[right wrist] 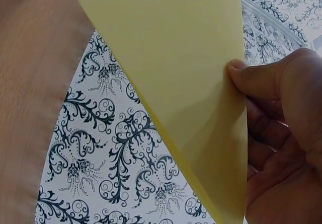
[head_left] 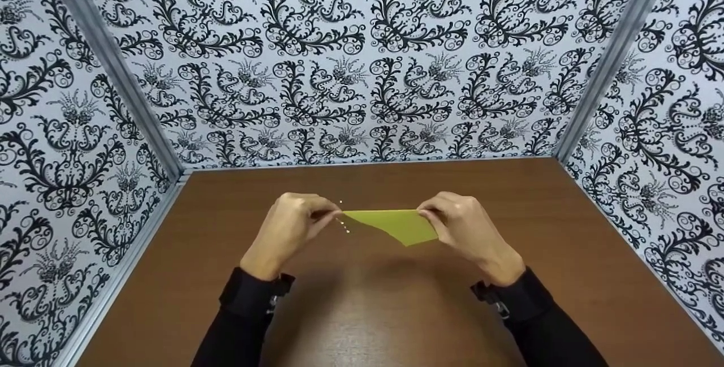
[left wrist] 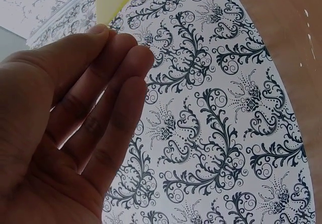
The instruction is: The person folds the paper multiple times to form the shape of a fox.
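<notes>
A folded sheet of yellow paper (head_left: 396, 225) is held up over the table between both hands, its top edge nearly level. My left hand (head_left: 297, 223) pinches its left corner between thumb and fingertips; in the left wrist view just a corner of the paper (left wrist: 113, 2) shows above the thumb. On the other side, my right hand (head_left: 461, 228) grips the right end. The right wrist view shows the right thumb (right wrist: 239, 68) lying on the paper's face (right wrist: 186, 78), with the fingers behind it. The paper has a pointed, roughly triangular outline.
A brown wooden table (head_left: 362, 305) lies beneath the hands. Walls with a black-and-white scroll pattern (head_left: 339, 84) rise behind and at both sides, joined by grey metal posts (head_left: 121, 73). Small bright specks (head_left: 346, 228) appear near the left fingertips.
</notes>
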Demonstrator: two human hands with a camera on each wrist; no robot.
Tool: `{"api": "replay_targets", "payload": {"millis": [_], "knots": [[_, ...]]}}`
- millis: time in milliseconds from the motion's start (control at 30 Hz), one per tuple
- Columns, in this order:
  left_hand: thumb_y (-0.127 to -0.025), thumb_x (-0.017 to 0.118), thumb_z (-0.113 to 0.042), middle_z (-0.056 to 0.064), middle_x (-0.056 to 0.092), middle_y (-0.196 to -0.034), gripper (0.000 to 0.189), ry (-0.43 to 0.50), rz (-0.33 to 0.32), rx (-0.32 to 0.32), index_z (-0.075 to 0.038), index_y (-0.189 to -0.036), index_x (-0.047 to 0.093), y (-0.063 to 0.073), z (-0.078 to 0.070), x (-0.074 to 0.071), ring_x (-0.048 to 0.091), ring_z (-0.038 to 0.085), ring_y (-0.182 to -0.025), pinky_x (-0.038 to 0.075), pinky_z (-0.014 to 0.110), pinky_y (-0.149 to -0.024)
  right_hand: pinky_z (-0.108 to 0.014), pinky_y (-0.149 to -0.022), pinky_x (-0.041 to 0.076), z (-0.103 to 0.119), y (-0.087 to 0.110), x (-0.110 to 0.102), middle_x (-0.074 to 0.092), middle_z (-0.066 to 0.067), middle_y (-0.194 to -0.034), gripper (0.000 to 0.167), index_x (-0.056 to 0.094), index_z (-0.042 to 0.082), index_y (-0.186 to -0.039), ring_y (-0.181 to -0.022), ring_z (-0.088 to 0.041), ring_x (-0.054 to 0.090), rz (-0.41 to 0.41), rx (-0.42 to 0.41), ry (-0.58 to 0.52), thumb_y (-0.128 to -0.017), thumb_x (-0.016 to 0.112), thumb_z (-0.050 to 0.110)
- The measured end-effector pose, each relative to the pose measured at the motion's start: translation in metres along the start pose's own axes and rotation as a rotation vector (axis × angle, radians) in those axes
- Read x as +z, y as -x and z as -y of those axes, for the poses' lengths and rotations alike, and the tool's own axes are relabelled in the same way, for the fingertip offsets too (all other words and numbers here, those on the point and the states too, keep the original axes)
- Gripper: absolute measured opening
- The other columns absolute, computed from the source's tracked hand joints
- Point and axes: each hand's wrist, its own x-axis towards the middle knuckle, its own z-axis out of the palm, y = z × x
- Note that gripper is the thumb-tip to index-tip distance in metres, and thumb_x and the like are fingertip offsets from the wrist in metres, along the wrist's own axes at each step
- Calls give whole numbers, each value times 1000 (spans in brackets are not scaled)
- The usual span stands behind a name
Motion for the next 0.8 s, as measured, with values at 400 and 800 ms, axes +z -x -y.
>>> {"api": "replay_targets", "payload": {"millis": [400,800], "knots": [[-101,92,-12,2,88,-95,3,-65,-95,15,-12,-104,91,0,-3,1,78,14,-77,68,30,-72,-35,-73,70,-2,1,-3,84,-9,-95,12,85,4,-104,-83,-22,82,11,42,4,-97,91,-3],[-101,94,-21,-2,88,-105,13,-135,-173,104,-17,-113,91,-2,-16,13,81,15,-89,68,28,-76,-33,-71,67,6,0,0,84,-7,-96,5,86,6,-106,-82,-18,80,52,52,-40,-102,88,2]]}}
